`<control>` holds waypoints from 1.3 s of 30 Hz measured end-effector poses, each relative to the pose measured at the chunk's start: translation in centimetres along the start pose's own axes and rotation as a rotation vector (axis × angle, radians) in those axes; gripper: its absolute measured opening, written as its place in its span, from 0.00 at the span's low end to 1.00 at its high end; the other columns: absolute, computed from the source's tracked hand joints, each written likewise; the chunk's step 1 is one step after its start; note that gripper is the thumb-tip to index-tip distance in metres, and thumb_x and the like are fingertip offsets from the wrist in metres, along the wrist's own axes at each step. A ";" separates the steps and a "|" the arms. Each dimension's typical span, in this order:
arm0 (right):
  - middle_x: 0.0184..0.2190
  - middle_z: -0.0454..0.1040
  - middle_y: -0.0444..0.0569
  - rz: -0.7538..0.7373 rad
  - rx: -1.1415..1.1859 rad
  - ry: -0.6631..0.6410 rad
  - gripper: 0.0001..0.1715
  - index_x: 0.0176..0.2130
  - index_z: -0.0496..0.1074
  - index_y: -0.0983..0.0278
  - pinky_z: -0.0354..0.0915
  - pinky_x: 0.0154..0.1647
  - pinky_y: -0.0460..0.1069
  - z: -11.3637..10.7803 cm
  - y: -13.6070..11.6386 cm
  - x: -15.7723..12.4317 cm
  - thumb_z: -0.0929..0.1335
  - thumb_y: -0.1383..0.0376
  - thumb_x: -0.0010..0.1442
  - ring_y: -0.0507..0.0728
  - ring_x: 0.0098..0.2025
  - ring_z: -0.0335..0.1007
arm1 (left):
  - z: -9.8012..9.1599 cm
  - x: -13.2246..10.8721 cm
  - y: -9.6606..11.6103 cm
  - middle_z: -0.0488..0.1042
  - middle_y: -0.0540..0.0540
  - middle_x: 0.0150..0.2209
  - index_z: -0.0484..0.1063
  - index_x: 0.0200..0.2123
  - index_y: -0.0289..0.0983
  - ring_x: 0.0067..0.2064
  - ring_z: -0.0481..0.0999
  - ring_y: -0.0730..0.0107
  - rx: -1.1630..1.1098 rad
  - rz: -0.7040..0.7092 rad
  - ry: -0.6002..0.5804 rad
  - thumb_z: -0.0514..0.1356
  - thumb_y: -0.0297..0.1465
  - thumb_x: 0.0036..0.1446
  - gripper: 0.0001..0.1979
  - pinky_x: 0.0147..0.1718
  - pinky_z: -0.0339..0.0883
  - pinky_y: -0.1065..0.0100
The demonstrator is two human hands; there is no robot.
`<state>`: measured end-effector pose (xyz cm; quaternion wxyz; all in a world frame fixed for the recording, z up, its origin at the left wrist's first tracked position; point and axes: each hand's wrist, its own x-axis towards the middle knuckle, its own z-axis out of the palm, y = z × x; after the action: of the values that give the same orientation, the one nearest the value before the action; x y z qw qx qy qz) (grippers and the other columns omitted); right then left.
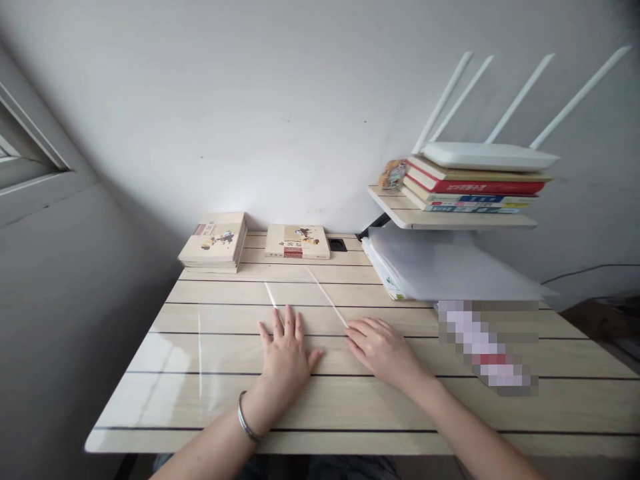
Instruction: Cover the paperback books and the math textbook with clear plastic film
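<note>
A clear plastic sheet [230, 353] lies on the slatted wooden table, showing mainly by its shiny edges and pale strips. My left hand [286, 357], with a silver bracelet at its wrist, presses flat on it with fingers spread. To the right, my right hand [377, 347] has its fingers drawn together at the near end of a whitish edge of the sheet, seemingly gripping it. The fingertips' underside is hidden. Beyond both hands, a cream-coloured book [297, 241] lies at the back of the table.
At the back left is a stack of similar books [215, 240]. A small raised shelf [450, 220] carries piled books [475, 187] and a white router [493, 157]. Beneath it lie papers under a translucent folder [445, 263]. A blurred-out pinkish object [485, 350] rests at right.
</note>
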<state>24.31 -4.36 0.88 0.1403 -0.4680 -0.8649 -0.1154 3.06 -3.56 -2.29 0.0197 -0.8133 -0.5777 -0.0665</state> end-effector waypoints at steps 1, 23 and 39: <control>0.37 0.77 0.52 -0.011 -0.004 0.005 0.11 0.37 0.75 0.65 0.66 0.43 0.53 0.0 0.0 0.1 0.63 0.70 0.61 0.58 0.40 0.71 | 0.1 0.0 -0.1 0.44 0.35 0.67 0.51 0.65 0.33 0.66 0.42 0.36 -0.003 0.016 0.004 0.43 0.52 0.59 0.38 0.56 0.40 0.31; 0.27 0.73 0.49 0.113 -0.033 -0.034 0.12 0.27 0.71 0.65 0.62 0.37 0.51 0.2 -1.3 -0.4 0.62 0.75 0.56 0.56 0.32 0.69 | 0.3 0.3 -1.0 0.42 0.39 0.68 0.47 0.66 0.36 0.67 0.40 0.40 -0.070 0.123 0.008 0.42 0.55 0.58 0.40 0.58 0.40 0.33; 0.28 0.73 0.50 0.106 -0.094 -0.152 0.12 0.26 0.71 0.64 0.63 0.34 0.51 -0.4 -1.5 -0.5 0.63 0.78 0.49 0.57 0.31 0.70 | -0.6 0.4 -1.0 0.44 0.39 0.68 0.47 0.66 0.36 0.67 0.41 0.41 -0.103 0.199 -0.054 0.44 0.55 0.57 0.40 0.58 0.41 0.35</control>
<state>23.33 -5.70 0.96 0.0579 -0.5268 -0.8405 -0.1125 2.25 -2.89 -1.68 -0.0313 -0.8681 -0.4902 -0.0720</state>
